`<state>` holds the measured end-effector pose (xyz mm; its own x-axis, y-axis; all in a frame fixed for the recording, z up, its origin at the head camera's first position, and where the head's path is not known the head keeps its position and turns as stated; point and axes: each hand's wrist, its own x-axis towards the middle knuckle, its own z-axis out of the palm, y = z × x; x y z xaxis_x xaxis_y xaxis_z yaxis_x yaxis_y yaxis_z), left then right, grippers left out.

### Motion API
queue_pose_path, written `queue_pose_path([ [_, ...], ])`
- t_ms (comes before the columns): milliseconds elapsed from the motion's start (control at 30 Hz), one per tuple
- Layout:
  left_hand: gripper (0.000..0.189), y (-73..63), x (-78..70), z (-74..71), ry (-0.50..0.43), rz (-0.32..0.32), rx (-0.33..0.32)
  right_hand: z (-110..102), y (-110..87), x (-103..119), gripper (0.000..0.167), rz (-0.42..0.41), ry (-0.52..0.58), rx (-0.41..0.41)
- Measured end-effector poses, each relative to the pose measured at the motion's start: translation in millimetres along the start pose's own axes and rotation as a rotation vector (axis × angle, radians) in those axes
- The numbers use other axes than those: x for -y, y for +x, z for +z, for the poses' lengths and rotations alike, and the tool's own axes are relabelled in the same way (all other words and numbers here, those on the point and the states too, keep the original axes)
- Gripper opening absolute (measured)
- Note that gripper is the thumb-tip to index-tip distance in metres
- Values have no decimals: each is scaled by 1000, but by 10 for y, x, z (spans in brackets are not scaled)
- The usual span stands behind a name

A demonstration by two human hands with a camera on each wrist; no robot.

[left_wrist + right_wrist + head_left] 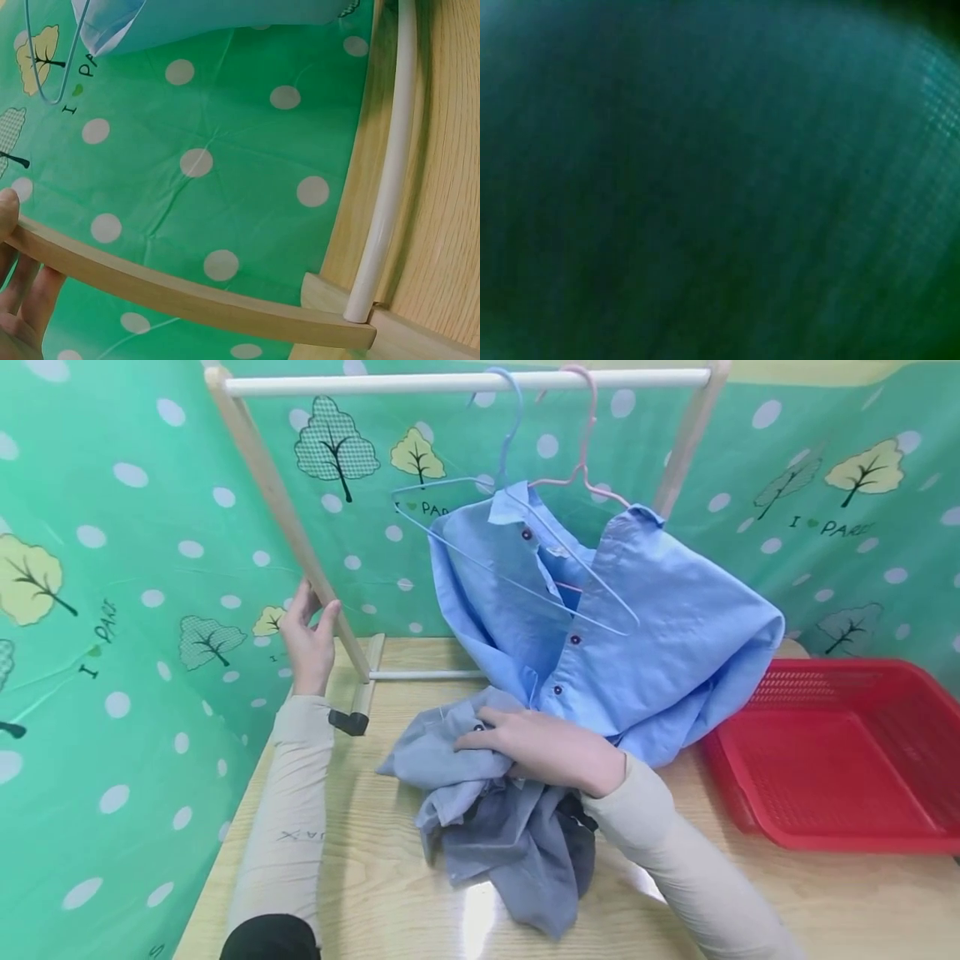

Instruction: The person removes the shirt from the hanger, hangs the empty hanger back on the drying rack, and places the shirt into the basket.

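My left hand [310, 643] holds the wooden side post [273, 485] of a clothes rack, thumb on one side and fingers behind it. The left wrist view shows the same post [172, 292] between thumb and fingers. On the table, my right hand [543, 745] grips a crumpled grey-blue shirt [517, 843] by its upper part, near a button. Just behind that hand, a light blue shirt [675, 610] hangs crookedly from a pink hanger [585, 435]. A blue hanger [510, 439] crosses in front of it. Blurred dark fabric [720, 180] fills the right wrist view.
A red plastic basket [847, 839] stands at the right of the wooden table [360, 860]. The rack's white top bar [420, 383] carries both hangers, and a lower white bar [427, 675] runs near the tabletop. A green patterned cloth [172, 527] covers the back and left.
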<state>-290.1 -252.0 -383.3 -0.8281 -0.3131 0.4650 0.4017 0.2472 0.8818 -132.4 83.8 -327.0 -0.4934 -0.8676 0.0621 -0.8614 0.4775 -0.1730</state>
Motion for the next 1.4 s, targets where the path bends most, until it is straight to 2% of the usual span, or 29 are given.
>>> queue_pose_path([
  [133, 54, 4, 12, 34, 2, 9, -3, -10, -86, -11, 71, -15, -10, -64],
  [300, 54, -6, 9, 31, 4, 16, -15, -3, -177, -31, 74, -43, -4, -139],
  [567, 54, 5, -3, 56, -3, 5, 2, -69, -405, -99, 82, -2, 26, -118],
  [800, 54, 2, -1, 47, -7, -6, -14, -153, -606, -165, 73, 25, 59, -142],
  [1033, 53, -19, -36, 47, -4, 2, 1, -217, -802, -200, 63, 68, 97, -166],
  [1200, 53, -28, -39, 44, -5, -12, -3, -274, -948, -191, 68, 109, 101, -189],
  [1400, 55, -17, -7, 47, 3, -36, -7, -317, -1105, -203, 72, 116, 108, -217],
])
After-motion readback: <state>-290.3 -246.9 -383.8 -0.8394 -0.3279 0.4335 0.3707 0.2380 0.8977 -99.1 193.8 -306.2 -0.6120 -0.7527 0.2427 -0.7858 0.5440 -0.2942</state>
